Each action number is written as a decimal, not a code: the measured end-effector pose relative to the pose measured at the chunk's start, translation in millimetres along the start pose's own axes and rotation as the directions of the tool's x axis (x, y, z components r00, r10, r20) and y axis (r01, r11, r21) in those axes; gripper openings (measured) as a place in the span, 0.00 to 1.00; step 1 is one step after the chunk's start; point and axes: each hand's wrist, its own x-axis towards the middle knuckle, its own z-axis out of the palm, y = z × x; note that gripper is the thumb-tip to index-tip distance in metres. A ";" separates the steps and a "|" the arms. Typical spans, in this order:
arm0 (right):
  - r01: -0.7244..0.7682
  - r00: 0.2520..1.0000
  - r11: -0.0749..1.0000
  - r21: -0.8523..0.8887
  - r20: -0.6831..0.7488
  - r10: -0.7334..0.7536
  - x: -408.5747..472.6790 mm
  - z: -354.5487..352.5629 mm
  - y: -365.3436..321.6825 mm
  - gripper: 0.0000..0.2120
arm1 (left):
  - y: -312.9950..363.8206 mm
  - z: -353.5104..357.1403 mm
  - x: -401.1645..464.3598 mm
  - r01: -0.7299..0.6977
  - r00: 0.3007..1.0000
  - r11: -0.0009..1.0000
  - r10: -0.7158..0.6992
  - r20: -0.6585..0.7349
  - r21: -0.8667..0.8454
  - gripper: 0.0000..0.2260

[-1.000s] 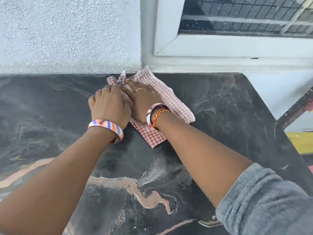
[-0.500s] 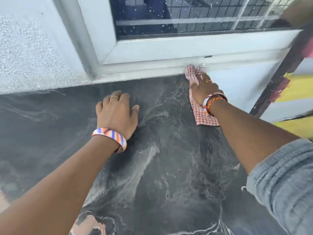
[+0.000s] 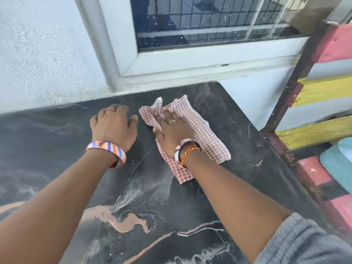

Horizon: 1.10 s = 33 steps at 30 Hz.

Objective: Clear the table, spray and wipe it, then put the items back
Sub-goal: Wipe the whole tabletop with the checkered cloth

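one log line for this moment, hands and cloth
phase: wiping | right hand: flat on checked cloth | left hand: resting on table, holds nothing

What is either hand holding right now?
Nothing is gripped. The right hand presses flat on the checked cloth's left half; the left hand rests on the table.

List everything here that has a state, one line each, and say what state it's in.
checkered cloth: crumpled, lying flat on the table, pressed under the right hand
right hand: flat, fingers spread, pressing the cloth
left hand: resting on the bare table, fingers loosely curled, holding nothing
table: streaked with smears
window: shut, glass speckled
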 end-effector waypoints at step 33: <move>-0.317 0.947 0.948 -0.024 -0.064 0.315 92.0 -38.3 146.3 0.24 | 10.7 19.4 56.1 -0.094 0.995 0.995 0.094 0.021 0.028 0.18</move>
